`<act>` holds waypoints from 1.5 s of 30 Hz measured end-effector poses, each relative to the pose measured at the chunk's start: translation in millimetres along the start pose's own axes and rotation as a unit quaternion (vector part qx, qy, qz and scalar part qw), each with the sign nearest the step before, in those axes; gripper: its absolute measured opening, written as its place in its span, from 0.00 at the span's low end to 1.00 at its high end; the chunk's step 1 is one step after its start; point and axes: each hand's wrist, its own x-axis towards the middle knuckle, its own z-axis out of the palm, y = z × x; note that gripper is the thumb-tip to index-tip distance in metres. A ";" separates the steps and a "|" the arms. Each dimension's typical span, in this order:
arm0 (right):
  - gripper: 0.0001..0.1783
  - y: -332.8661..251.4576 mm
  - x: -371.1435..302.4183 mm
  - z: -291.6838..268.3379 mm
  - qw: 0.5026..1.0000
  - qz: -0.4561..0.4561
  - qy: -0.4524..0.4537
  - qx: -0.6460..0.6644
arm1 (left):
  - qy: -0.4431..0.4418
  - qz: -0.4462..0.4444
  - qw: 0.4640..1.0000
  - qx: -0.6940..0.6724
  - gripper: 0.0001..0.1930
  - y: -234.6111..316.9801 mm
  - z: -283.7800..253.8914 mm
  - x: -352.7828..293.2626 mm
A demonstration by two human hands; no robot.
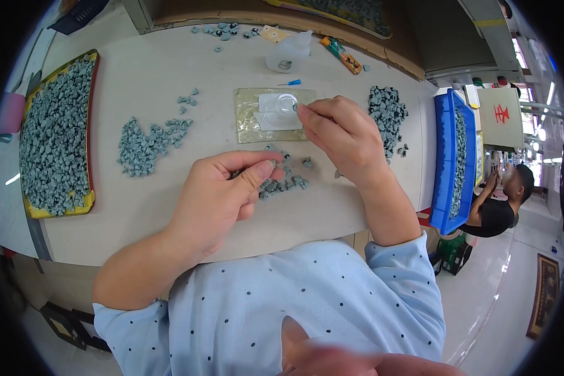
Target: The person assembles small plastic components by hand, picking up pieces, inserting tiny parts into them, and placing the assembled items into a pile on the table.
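My left hand (216, 194) is closed in a pinch low over the white table, thumb against forefinger. A small pale bit shows at its fingertips, too small to name. Just beyond and under it lies a loose group of small grey-blue pieces (288, 183). My right hand (351, 135) is also pinched closed, its fingertips at the right side of a small clear round dish (286, 104). Between those fingertips is a small grey-blue piece, partly hidden. The dish rests on white paper (269, 120) over a greenish-grey slab (247, 128).
Heaps of similar pieces lie left (141, 147) and right (385, 113). A full yellow-rimmed tray (94, 81) stands far left, a blue crate (443, 156) right. Behind the slab are a blue-tipped needle (294, 82), a translucent bottle (288, 53) and an orange-green tube (343, 56). Another person (501, 203) sits beyond.
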 end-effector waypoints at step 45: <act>0.10 -39.0 -0.4 16.3 0.961 -0.035 0.105 0.252 | -0.103 -0.007 0.987 -0.125 0.10 0.2 -2.4 -8.0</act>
